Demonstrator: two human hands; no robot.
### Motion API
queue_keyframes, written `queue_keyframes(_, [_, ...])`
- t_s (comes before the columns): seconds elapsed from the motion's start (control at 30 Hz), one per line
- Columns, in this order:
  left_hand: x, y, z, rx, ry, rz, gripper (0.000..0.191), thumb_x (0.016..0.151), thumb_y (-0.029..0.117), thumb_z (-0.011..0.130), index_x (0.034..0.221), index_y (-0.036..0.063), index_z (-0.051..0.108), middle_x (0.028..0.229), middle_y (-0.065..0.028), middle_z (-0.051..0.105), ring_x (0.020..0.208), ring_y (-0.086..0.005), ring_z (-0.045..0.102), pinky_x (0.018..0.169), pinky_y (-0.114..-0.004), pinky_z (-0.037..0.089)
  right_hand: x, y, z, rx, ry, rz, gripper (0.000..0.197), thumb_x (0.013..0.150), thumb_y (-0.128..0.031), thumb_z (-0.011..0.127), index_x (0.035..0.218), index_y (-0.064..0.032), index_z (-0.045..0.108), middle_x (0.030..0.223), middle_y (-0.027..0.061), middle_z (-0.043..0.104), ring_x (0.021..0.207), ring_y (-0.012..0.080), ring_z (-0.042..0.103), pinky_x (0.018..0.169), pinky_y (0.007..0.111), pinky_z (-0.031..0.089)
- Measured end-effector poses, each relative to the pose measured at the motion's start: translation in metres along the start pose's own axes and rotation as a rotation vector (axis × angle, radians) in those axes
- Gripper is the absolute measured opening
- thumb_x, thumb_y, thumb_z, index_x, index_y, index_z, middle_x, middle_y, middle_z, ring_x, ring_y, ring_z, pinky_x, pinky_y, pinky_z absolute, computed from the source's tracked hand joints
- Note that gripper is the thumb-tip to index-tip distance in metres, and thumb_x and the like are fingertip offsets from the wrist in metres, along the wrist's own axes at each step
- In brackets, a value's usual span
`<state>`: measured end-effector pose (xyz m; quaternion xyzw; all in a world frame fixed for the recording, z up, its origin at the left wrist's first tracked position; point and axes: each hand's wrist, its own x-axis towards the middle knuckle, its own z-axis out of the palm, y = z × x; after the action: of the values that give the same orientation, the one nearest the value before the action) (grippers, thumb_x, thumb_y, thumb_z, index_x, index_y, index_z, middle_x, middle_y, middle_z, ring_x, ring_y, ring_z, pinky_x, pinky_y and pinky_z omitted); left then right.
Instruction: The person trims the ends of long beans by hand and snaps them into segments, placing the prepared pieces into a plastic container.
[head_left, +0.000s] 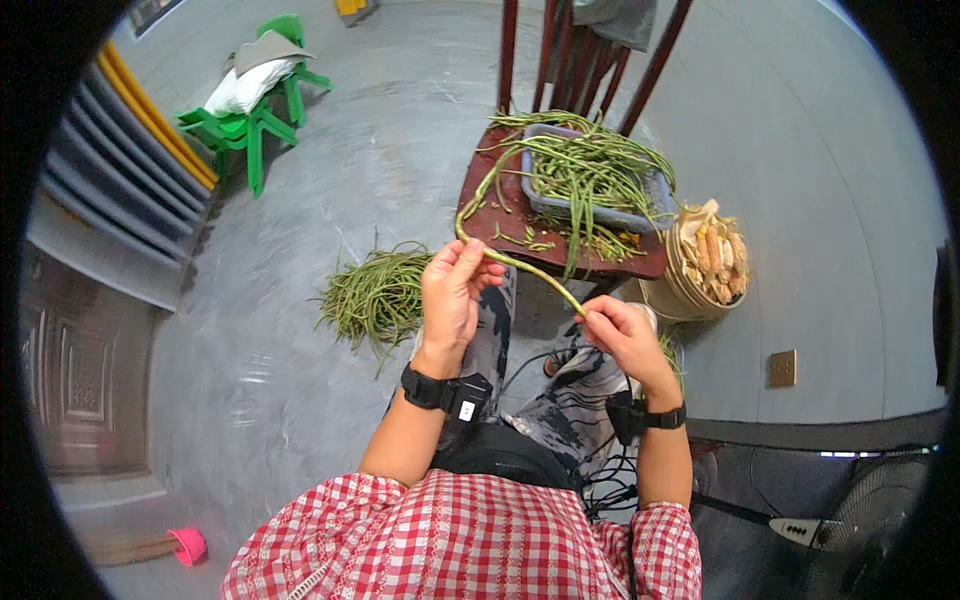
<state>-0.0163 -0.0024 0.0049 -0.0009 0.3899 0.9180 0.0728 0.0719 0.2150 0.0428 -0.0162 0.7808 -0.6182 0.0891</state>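
Observation:
Between my two hands stretches one long yard-long bean (536, 268). My left hand (456, 289) pinches it partway along, thumb on top, and the far part curves up over the chair seat. At its near end my right hand (622, 334) grips it between thumb and fingertips. Ahead stands a dark red wooden chair (480, 176) bearing a grey plastic basket (551, 204) heaped with long green beans (592, 169). Short broken bean pieces (536, 244) lie scattered on the seat in front of the basket. Left of my legs a pile of long beans (375, 292) rests on the floor.
A bucket (679, 289) of corn cobs and husks (716, 259) stands right of the chair. Green plastic chairs (255, 131) with a white bag sit far left, near stairs (127, 150). Black cables (611, 487) hang by my right arm; a fan (862, 510) stands at lower right.

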Motion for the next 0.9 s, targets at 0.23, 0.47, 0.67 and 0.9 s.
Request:
queue_keyframes(0.23, [-0.010,-0.014,0.012,0.046,-0.196,-0.249,0.021,0.092,0.019,0.057,0.101,0.0004,0.058,0.093,-0.0111,0.065,0.076,-0.0157,0.064,0.066,-0.025,0.053,0.009,0.005,0.009,0.136,-0.081,0.048,0.017,0.094,-0.018,0.052,0.095,-0.0033,0.061,0.070,-0.0051,0.054,0.058,0.0011,0.044,0.049,0.017,0.034])
queue_keyframes(0.47, [-0.009,-0.024,0.009,0.088,-0.279,-0.295,0.017,0.090,0.015,0.059,0.100,0.0008,0.059,0.092,-0.0114,0.065,0.076,-0.0170,0.064,0.070,-0.027,0.054,0.013,0.008,0.014,0.076,-0.055,0.097,0.015,0.090,-0.013,0.052,0.093,-0.0015,0.062,0.067,-0.0035,0.055,0.057,0.0019,0.047,0.049,0.017,0.036])
queue_keyframes(0.67, [-0.011,-0.028,0.008,0.171,-0.307,-0.310,0.017,0.089,0.013,0.059,0.100,0.0002,0.059,0.092,-0.0107,0.065,0.077,-0.0168,0.064,0.071,-0.027,0.053,0.021,0.020,0.020,0.023,-0.002,0.076,0.017,0.086,-0.008,0.050,0.095,-0.0011,0.064,0.063,-0.0040,0.053,0.054,0.0030,0.046,0.048,0.019,0.037])
queue_keyframes(0.9, [-0.013,-0.035,0.012,0.275,-0.329,-0.234,0.016,0.088,0.009,0.060,0.099,-0.0022,0.062,0.089,-0.0099,0.066,0.076,-0.0141,0.063,0.070,-0.026,0.053,0.024,0.022,0.021,-0.438,0.144,-0.079,0.019,0.077,-0.012,0.054,0.089,-0.0043,0.066,0.070,0.0147,0.062,0.063,0.0286,0.061,0.059,0.037,0.048])
